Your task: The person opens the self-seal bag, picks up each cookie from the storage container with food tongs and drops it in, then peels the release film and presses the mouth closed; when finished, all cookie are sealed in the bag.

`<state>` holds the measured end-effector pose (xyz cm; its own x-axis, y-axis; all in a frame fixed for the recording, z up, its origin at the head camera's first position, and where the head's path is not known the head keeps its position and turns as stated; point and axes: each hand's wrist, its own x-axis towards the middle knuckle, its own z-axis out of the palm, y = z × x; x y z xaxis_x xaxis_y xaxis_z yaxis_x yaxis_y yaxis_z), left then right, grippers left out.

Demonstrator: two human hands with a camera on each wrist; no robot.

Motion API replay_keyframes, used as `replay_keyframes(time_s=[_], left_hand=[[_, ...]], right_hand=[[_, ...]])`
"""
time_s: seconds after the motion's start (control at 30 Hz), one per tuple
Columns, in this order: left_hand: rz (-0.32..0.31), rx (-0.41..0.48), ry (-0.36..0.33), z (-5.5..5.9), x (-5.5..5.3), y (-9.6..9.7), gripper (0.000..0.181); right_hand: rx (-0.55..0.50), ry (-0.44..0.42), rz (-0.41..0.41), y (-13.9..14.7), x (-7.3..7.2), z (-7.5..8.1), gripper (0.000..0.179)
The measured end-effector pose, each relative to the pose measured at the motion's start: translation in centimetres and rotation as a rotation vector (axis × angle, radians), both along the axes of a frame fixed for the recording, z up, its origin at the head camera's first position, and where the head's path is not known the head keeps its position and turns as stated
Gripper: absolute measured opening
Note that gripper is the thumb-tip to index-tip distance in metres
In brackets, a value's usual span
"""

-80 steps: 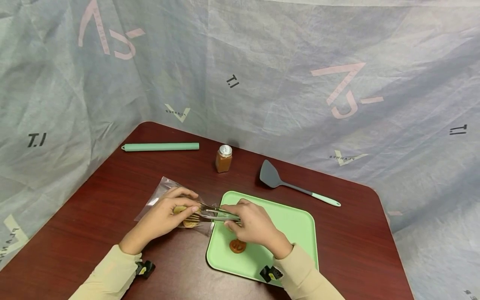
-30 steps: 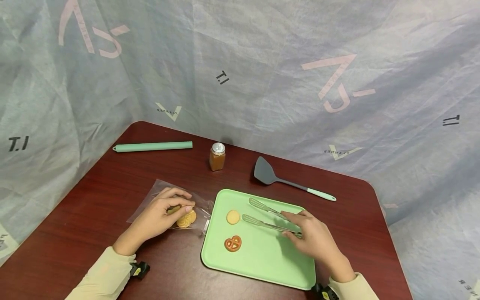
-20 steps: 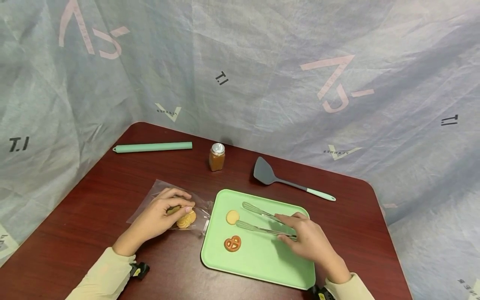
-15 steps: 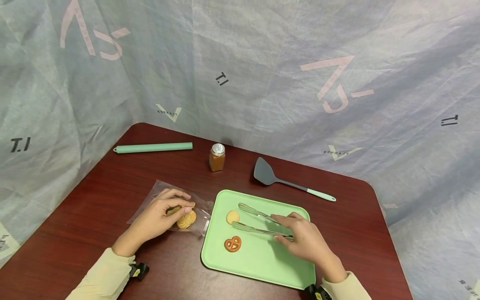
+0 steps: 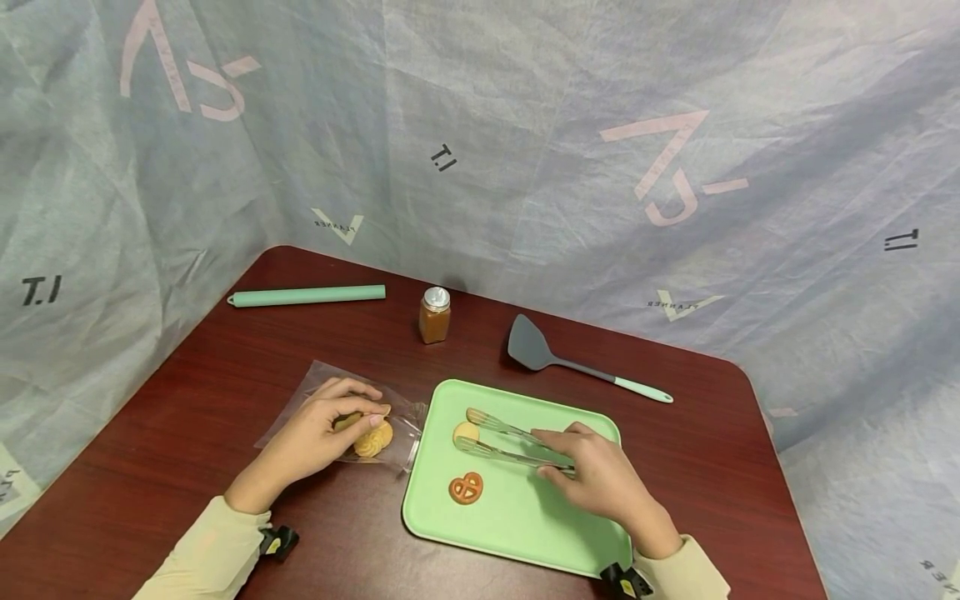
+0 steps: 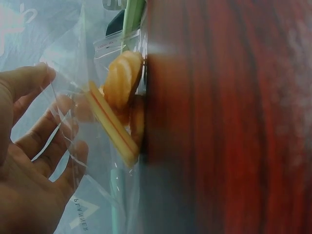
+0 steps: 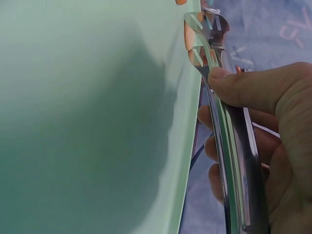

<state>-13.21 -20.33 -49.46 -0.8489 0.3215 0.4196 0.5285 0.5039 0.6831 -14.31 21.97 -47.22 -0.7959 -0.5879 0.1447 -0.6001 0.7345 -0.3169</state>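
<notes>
My right hand point(image 5: 600, 475) holds metal tongs point(image 5: 510, 442) by thumb and fingers above the light green tray point(image 5: 517, 533). Their slotted tips are spread on either side of a round yellow cookie point(image 5: 467, 430), partly covered by them; I cannot tell if they touch it. A pretzel-shaped cookie point(image 5: 466, 488) lies nearer the tray's front. In the right wrist view the tongs point(image 7: 234, 146) run up from the palm. My left hand point(image 5: 326, 429) pinches the film of a clear plastic bag point(image 5: 401, 442). Inside it are a swirled cookie point(image 6: 122, 80) and a sandwich cookie point(image 6: 112, 124).
A green stick-like tube point(image 5: 307, 296) lies at the back left of the dark red table point(image 5: 225, 367). A jar of brown seasoning point(image 5: 435, 321) with a silver lid stands behind the bag. A grey spatula point(image 5: 532, 346) lies behind the tray. Grey cloth point(image 5: 525, 167) hangs behind.
The right hand has drawn back from the bag, leaving the round cookie on the tray, then moved the spread tongs left until they flank it. The left hand has kept its place on the bag.
</notes>
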Motion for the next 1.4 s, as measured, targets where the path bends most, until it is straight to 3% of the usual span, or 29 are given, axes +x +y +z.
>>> replay_keyframes(time_s=[0.4, 0.67, 1.2, 1.4], left_hand=[[-0.001, -0.004, -0.005, 0.0, 0.0, 0.0, 0.019], [0.004, -0.014, -0.001, 0.0, 0.1, -0.1, 0.019], [0.002, -0.013, -0.003, 0.4, 0.2, 0.1, 0.019], [0.004, -0.014, 0.007, 0.6, 0.2, 0.2, 0.019]], right_hand=[[-0.023, 0.039, 0.011, 0.2, 0.1, -0.1, 0.049], [-0.047, 0.018, 0.020, -0.2, 0.4, 0.3, 0.048], [-0.111, 0.012, 0.152, -4.0, 0.1, 0.8, 0.046], [-0.109, -0.011, 0.181, -6.0, -0.1, 0.3, 0.043]])
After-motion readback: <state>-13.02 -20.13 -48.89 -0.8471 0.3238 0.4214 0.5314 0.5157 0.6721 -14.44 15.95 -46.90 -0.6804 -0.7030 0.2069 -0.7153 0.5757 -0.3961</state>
